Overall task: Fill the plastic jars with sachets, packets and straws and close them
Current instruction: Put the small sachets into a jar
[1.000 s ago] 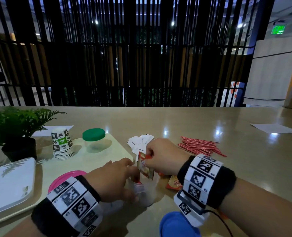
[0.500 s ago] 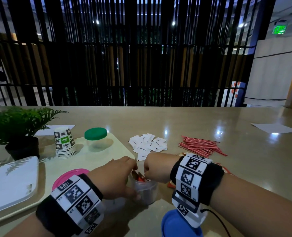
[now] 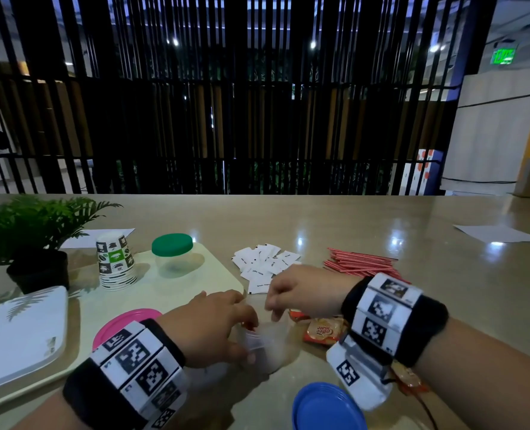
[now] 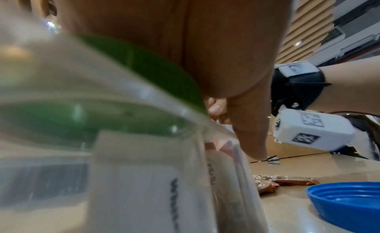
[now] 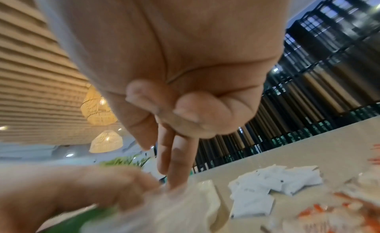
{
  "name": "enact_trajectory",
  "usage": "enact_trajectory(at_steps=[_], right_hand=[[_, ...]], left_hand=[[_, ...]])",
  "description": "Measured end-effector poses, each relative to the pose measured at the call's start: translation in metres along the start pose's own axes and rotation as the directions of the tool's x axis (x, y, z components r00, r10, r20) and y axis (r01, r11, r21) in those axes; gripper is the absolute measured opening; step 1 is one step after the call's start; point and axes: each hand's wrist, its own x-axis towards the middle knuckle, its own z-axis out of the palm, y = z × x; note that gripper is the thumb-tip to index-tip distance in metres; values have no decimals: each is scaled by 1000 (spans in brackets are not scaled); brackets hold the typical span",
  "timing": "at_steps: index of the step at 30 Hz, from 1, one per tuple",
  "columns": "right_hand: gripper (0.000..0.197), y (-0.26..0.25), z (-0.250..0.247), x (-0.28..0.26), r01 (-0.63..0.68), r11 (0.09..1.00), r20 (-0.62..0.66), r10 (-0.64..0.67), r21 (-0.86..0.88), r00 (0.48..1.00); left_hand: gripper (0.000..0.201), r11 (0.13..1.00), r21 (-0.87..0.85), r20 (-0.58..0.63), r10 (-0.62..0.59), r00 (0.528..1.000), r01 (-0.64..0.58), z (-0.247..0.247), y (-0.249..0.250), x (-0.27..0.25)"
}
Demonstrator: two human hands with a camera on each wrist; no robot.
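My left hand point(image 3: 214, 327) grips a clear plastic jar point(image 3: 266, 346) that stands open on the table in front of me. The left wrist view shows white sachets point(image 4: 148, 179) and a reddish packet inside it. Just over the jar's mouth hovers my right hand point(image 3: 273, 308); its two straight fingers point(image 5: 174, 168) point down at the rim and hold nothing. Loose orange creamer packets point(image 3: 322, 330) lie right of the jar. A heap of white sachets point(image 3: 266, 262) and a bundle of red straws point(image 3: 359, 265) lie farther back. The blue lid point(image 3: 328, 408) lies upside down near my right wrist.
On the pale tray point(image 3: 207, 274) at the left stand a green-lidded jar point(image 3: 173, 252) and a stack of paper cups point(image 3: 114, 262), with a pink lid point(image 3: 127, 318) nearer me. A potted plant point(image 3: 24, 240) and a white board point(image 3: 18, 333) sit far left.
My right hand pushed an orange-red packet down into the jar and let it go; it now hangs over the mouth holding nothing. The left hand stayed on the jar.
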Motion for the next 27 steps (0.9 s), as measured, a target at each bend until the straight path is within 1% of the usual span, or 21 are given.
enact_trajectory(at_steps=[3, 5, 6, 9, 12, 14, 16, 20, 23, 25, 27], right_hand=[[16, 14, -26, -6, -90, 985, -88, 104, 146, 991], [13, 28, -38, -7, -129, 971, -135, 158, 200, 978], [13, 34, -42, -7, -147, 969, -152, 179, 201, 972], [11, 55, -46, -6, -226, 967, -162, 244, 120, 956], [12, 72, -42, -3, -299, 953, -161, 287, -55, 944], [14, 80, -37, -1, -339, 926, -185, 309, -166, 933], [17, 88, -31, 3, -387, 895, -193, 349, -221, 917], [38, 94, -19, 12, -457, 843, -179, 422, -283, 889], [48, 96, -12, 16, -499, 808, -205, 456, -312, 866], [57, 100, -8, 20, -521, 798, -204, 480, -302, 853], [60, 104, -6, 24, -528, 794, -195, 491, -302, 849]], left_hand=[[52, 1000, 3, 12, 0, 1000, 0, 0, -1, 0], [52, 1000, 3, 17, -2, 1000, 2, 0, -1, 0], [51, 1000, 1, 18, -3, 1000, 3, 0, -1, 0], [51, 1000, 4, 14, 5, 1000, -5, 1, -2, 1], [50, 1000, 4, 6, 13, 1000, -13, 2, -2, 2], [49, 1000, 13, 1, 22, 1000, -22, 2, -2, 2], [48, 1000, 7, 2, 20, 1000, -20, 2, -2, 1], [48, 1000, 2, 5, 20, 1000, -20, 3, -3, 1], [47, 1000, -3, 2, 10, 1000, -10, 2, -2, 0], [47, 1000, -5, -6, 7, 1000, -7, 2, -1, -1], [47, 1000, -8, 0, 2, 1000, -2, 2, -1, -1]])
